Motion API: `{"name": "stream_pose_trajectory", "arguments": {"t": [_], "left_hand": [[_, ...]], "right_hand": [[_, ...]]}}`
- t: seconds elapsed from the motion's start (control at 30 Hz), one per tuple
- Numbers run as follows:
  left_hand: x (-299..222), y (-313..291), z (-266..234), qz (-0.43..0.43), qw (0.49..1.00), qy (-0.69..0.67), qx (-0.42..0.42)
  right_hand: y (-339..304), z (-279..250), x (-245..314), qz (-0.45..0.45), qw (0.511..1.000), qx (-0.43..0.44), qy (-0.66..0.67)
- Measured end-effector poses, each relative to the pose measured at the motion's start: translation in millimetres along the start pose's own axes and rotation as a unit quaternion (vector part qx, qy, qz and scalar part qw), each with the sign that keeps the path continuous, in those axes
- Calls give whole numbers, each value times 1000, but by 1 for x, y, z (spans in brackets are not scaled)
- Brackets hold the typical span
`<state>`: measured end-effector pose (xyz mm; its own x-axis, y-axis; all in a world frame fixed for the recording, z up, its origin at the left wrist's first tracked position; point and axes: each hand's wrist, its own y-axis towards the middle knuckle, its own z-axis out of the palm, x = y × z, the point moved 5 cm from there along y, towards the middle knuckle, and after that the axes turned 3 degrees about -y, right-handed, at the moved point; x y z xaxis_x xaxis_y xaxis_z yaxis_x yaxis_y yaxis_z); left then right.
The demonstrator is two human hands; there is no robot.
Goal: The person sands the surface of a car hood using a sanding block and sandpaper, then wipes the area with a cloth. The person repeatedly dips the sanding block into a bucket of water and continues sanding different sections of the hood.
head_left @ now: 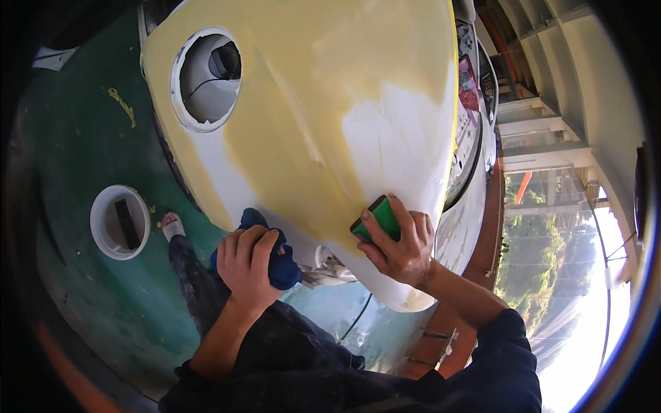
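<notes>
right hand [403, 244] fingers curled, gripping green block [378, 219] pressed on yellow panel [303, 110]; left hand [248, 265] fingers closed around blue cloth [281, 267] against panel's lower edge.

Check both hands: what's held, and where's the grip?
Left hand clutches a bunched blue cloth against the panel. Right hand grips a green block across its lower end.

The right hand [403, 244] presses a green sanding block [377, 219] flat against the yellow-coated curved panel [303, 103], near its lower white patch. The left hand [246, 265] clutches a blue cloth [279, 265] against the panel's lower edge. A white bucket [102, 237] stands on the green floor [76, 138].
</notes>
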<state>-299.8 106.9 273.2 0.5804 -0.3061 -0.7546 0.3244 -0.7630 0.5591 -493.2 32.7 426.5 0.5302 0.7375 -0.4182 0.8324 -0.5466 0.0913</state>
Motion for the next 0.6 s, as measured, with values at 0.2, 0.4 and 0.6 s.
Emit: {"name": "stream_pose_trajectory", "arguments": {"t": [0.2,0.4,0.6], "left_hand": [[-21,43,-2,102,994,-1,28],[-86,94,-3,257,958,-47,117],[-213,117,54,485,834,-116,234]], "right_hand": [[132,17,-26,50,987,-154,13],[-48,15,60,226,952,-152,137],[-188,6,149,571,789,-139,178]]}}
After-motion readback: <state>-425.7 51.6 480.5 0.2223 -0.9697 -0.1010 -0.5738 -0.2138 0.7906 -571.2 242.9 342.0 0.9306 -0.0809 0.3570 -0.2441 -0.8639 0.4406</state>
